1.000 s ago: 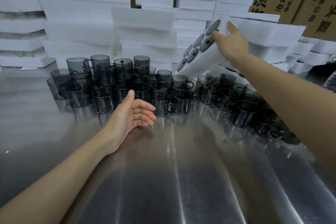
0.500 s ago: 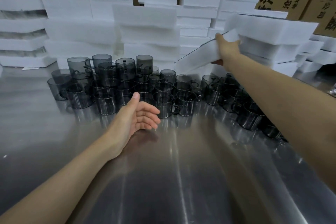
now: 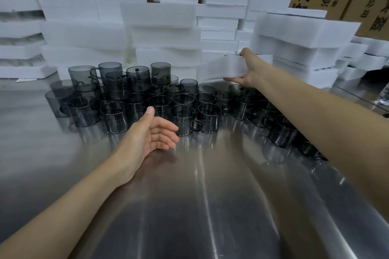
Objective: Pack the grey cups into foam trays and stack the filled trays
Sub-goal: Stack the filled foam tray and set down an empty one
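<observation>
Right hand (image 3: pixel 245 76) grips a white foam tray (image 3: pixel 223 67) above the grey cups (image 3: pixel 147 99); left hand (image 3: pixel 151 134) hangs open, empty.

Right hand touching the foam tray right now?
Touching. The head view shows the right hand gripping the near end of the foam tray, with the thumb over its top edge and the fingers underneath.

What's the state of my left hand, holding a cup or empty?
Empty: the left hand is open and relaxed, nothing in its palm, just in front of the grey cups.
</observation>
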